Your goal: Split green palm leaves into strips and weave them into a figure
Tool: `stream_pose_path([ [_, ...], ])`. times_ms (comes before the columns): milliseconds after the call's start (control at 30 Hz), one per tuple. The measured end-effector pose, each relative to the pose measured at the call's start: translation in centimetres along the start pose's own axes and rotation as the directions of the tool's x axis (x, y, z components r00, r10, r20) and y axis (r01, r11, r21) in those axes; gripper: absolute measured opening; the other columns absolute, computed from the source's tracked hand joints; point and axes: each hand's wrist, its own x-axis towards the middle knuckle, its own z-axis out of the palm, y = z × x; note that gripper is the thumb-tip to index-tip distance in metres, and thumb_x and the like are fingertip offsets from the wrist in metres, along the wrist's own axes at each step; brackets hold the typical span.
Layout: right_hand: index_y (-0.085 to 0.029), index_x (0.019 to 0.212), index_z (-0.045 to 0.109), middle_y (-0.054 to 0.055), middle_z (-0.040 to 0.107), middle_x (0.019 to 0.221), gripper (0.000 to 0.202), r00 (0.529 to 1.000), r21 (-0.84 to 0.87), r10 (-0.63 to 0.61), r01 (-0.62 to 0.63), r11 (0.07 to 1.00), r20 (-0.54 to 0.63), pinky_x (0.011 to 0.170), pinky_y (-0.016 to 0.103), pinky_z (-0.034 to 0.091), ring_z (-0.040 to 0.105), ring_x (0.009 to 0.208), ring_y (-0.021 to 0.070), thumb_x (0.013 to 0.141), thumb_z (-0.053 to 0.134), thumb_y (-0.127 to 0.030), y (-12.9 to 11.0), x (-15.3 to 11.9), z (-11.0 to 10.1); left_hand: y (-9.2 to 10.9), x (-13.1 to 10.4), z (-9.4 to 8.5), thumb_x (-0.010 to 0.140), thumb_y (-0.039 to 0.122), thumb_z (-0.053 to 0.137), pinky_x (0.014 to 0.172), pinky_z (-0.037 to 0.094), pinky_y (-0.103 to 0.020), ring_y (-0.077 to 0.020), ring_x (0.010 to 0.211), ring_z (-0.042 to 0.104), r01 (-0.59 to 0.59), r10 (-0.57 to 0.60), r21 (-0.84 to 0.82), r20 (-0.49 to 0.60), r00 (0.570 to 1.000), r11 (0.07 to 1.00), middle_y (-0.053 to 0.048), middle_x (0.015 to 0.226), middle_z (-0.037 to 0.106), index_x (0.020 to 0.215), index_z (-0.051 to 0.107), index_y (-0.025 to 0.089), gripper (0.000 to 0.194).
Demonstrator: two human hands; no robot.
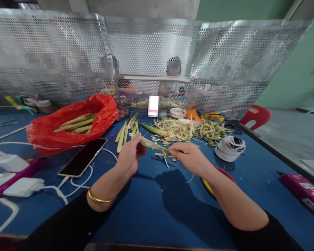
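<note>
Left hand (131,151) half-closed around pale fibrous strip (151,143)

Glossy, crinkled red plastic bag (44,137); smooth, matt blue tabletop (151,216).

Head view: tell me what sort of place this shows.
Probably a shared craft workroom: the left hand and right hand hold pale plant strips over a blue table, with heaped plant pieces beyond, and people are visible behind a perforated screen.
</note>
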Motion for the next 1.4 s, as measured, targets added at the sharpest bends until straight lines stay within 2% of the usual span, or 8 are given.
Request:
stream_pose_path([
  [367, -0.016, 0.075, 0.067, -0.002, 0.057, 0.059, 0.026, 0.987, 0.083, 0.086, -0.098, 0.992, 0.135, 0.051, 0.022, 0.034, 0.047, 0.051, 0.0107, 0.084, 0.045, -0.027, -0.3, -0.1, 2.1, -1.0, -1.3, 0.5, 0.071, 0.026, 0.07, 0.065, 0.052, -0.023, -0.0119, 0.067, 0.064, 0.06, -0.049, -0.053, 0.19, 0.981, 0.997, -0.004, 0.074, 0.07, 0.077, 0.066, 0.013, 0.015],
  [500, -0.02, 0.094, 0.065, 0.005, 0.066, 0.093, 0.023, 0.997, -0.215, -0.046, 0.057, 0.975, 0.055, 0.071, 0.028, 0.042, 0.059, 0.083, 0.018, 0.087, 0.044, -0.027, -0.6, -2.3, 0.6, -0.7, -1.1, 0.3, 0.07, 0.029, 0.071, 0.063, 0.052, -0.024, -0.0121, 0.061, 0.064, 0.024, -0.022, -0.015, 0.161, 0.987, 1.0, -0.002, 0.067, 0.068, 0.076, 0.064, 0.014, 0.018],
  [633, -0.016, 0.108, 0.059, 0.012, 0.061, 0.103, 0.032, 0.979, -0.656, 0.088, -0.188, 0.731, -0.183, 0.071, 0.031, 0.04, 0.058, 0.087, 0.0243, 0.078, 0.05, -0.02, 1.7, -6.4, -2.0, -0.2, -0.7, 0.2, 0.064, 0.035, 0.075, 0.055, 0.05, -0.023, -0.0113, 0.052, 0.061, -0.035, 0.003, 0.18, 0.175, 0.984, 0.983, 0.001, 0.06, 0.064, 0.076, 0.065, 0.014, 0.026],
  [700, -0.015, 0.107, 0.058, 0.013, 0.06, 0.096, 0.036, 0.963, -0.731, 0.206, -0.266, 0.628, -0.173, 0.068, 0.031, 0.039, 0.058, 0.083, 0.0254, 0.072, 0.053, -0.018, 3.5, -8.2, -2.8, 0.0, -0.7, 0.6, 0.063, 0.038, 0.074, 0.051, 0.049, -0.023, -0.0127, 0.05, 0.062, -0.054, -0.009, 0.28, 0.22, 0.975, 0.959, 0.001, 0.06, 0.064, 0.077, 0.066, 0.015, 0.029],
  [900, -0.012, 0.115, 0.054, 0.014, 0.06, 0.094, 0.049, 0.969, -0.762, 0.238, -0.205, 0.614, -0.069, 0.066, 0.031, 0.038, 0.059, 0.085, 0.027, 0.067, 0.048, -0.008, 5.9, -8.3, -3.1, 0.1, -0.5, 2.9, 0.065, 0.037, 0.073, 0.046, 0.048, -0.024, -0.0142, 0.047, 0.061, -0.11, -0.044, 0.409, 0.349, 0.936, 0.906, 0.0, 0.058, 0.063, 0.071, 0.067, 0.016, 0.023],
  [1100, -0.016, 0.127, 0.05, 0.015, 0.067, 0.102, 0.059, 0.945, -0.601, 0.31, -0.306, 0.738, -0.1, 0.071, 0.032, 0.041, 0.063, 0.091, 0.0278, 0.068, 0.048, -0.008, 7.6, -7.3, -4.3, 0.4, 0.4, 5.3, 0.067, 0.036, 0.07, 0.041, 0.044, -0.022, -0.0138, 0.045, 0.059, -0.164, -0.011, 0.421, 0.382, 0.924, 0.892, 0.001, 0.054, 0.061, 0.065, 0.066, 0.016, 0.021],
  [1233, -0.023, 0.129, 0.05, 0.009, 0.065, 0.113, 0.055, 0.957, -0.225, 0.261, -0.284, 0.932, -0.13, 0.081, 0.032, 0.044, 0.062, 0.097, 0.0228, 0.074, 0.05, -0.015, 8.9, -7.9, -5.5, 0.5, 1.6, 6.6, 0.068, 0.033, 0.069, 0.037, 0.036, -0.018, -0.0113, 0.042, 0.056, -0.184, -0.006, 0.442, 0.394, 0.919, 0.878, 0.002, 0.049, 0.057, 0.064, 0.065, 0.015, 0.018],
  [1400, -0.018, 0.116, 0.052, -0.003, 0.055, 0.07, 0.048, 0.945, 0.249, 0.297, -0.257, 0.934, -0.137, 0.063, 0.026, 0.043, 0.053, 0.065, 0.014, 0.071, 0.062, -0.031, 8.1, -6.4, -6.3, 0.3, 3.7, 8.2, 0.066, 0.034, 0.07, 0.039, 0.036, -0.019, -0.0107, 0.042, 0.053, -0.183, -0.064, 0.495, 0.44, 0.896, 0.849, 0.002, 0.047, 0.054, 0.065, 0.066, 0.013, 0.021],
])
